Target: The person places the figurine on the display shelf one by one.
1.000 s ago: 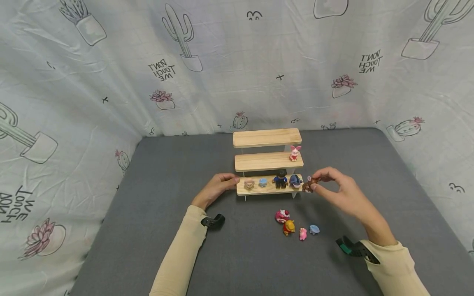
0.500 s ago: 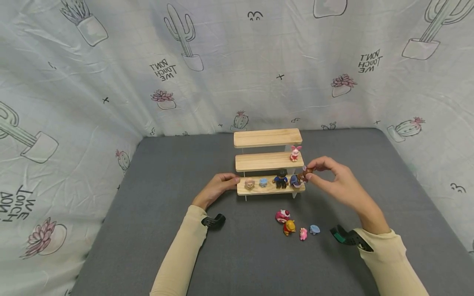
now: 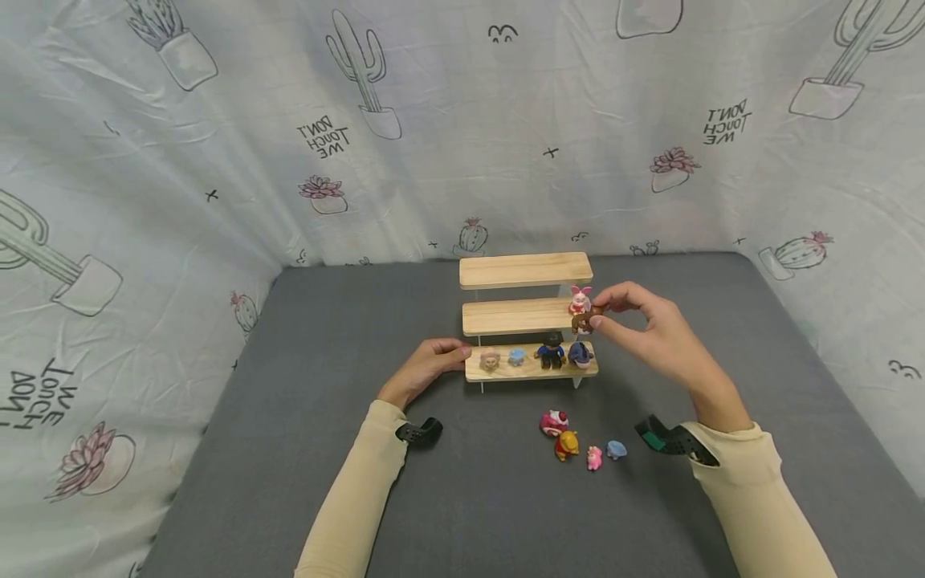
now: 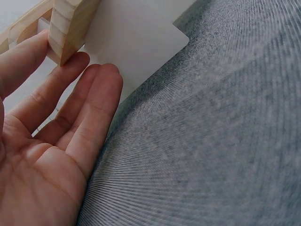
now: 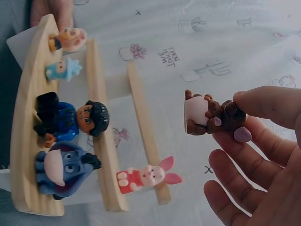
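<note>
My right hand [image 3: 654,333] pinches a brown figurine [image 5: 207,115] with a pale belly and pinkish ears between thumb and index finger. In the head view it is in front of the middle step's right end, close to a pink rabbit-eared figurine [image 5: 143,179]. My left hand [image 3: 426,369] grips the left end of the bottom step of a three-step wooden shelf [image 3: 526,271], thumb above and fingers below. On that bottom step stand a blue donkey figurine [image 5: 66,167], a black-haired toy figure [image 5: 70,117], a small light-blue figurine [image 5: 61,70] and a beige-faced figurine [image 5: 68,40].
On the grey tabletop [image 3: 347,321] in front of the shelf lie a magenta-and-white figurine [image 3: 554,422], a yellow-and-red bear figurine [image 3: 567,445], a small pink figurine [image 3: 594,458] and a light-blue piece [image 3: 617,449]. A printed cloth [image 3: 448,144] hangs behind.
The right hand has carried the brown figurine up and slightly left, from beside the bottom step to the middle step's right end. My left hand keeps its grip on the shelf.
</note>
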Demonstrator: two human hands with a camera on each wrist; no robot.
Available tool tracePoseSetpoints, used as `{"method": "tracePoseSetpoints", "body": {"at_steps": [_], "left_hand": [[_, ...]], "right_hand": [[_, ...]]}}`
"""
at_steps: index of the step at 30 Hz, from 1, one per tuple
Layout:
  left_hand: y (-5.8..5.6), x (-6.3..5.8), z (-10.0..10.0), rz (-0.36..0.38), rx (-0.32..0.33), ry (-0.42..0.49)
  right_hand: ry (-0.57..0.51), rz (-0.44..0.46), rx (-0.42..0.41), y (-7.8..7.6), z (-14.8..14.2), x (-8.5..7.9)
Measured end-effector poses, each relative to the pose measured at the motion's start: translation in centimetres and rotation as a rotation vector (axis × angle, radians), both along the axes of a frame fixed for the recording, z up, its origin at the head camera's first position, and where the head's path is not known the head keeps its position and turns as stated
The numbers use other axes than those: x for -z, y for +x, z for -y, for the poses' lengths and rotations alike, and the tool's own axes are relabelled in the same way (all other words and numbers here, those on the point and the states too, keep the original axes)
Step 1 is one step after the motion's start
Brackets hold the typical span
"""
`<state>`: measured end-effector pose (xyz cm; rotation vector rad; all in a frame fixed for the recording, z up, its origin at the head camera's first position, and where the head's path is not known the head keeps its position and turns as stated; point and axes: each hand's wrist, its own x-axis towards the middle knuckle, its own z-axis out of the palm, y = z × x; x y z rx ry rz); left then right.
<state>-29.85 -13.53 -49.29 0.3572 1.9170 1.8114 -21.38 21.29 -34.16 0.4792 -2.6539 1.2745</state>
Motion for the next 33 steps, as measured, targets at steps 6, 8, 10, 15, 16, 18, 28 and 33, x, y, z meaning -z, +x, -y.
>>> {"method": "tracePoseSetpoints", "body": {"at_steps": [6,8,10,15,16,18,28,33], "left_hand": [[0.0,-0.1,-0.2,-0.006,0.003,-0.007],[0.0,-0.1,-0.2,-0.002,0.002,-0.010],[0.0,-0.1,-0.2,0.001,0.000,-0.011],[0.0,-0.1,-0.2,0.004,-0.003,-0.011],[0.0,-0.2,-0.1,0.003,-0.003,-0.010],[0.1,-0.1,-0.1,0.004,-0.005,-0.007],[0.0,0.1,0.0,0.003,-0.017,-0.019],[0.1,0.1,0.0,-0.003,-0.012,-0.008]], "right_hand": [[0.006,-0.044,-0.007,-0.1,-0.1,-0.4],[0.004,-0.060,-0.007,-0.3,-0.1,-0.7],[0.001,-0.077,-0.007,-0.4,-0.1,-1.0],[0.004,-0.119,-0.015,-1.0,0.0,-1.7],[0.006,-0.121,-0.017,-1.1,0.0,-1.8],[0.007,-0.111,-0.016,-1.3,0.1,-2.1],[0.028,-0.100,-0.022,-2.3,0.5,-3.1],[0.026,-0.058,-0.007,-2.8,0.8,-3.5]]}}
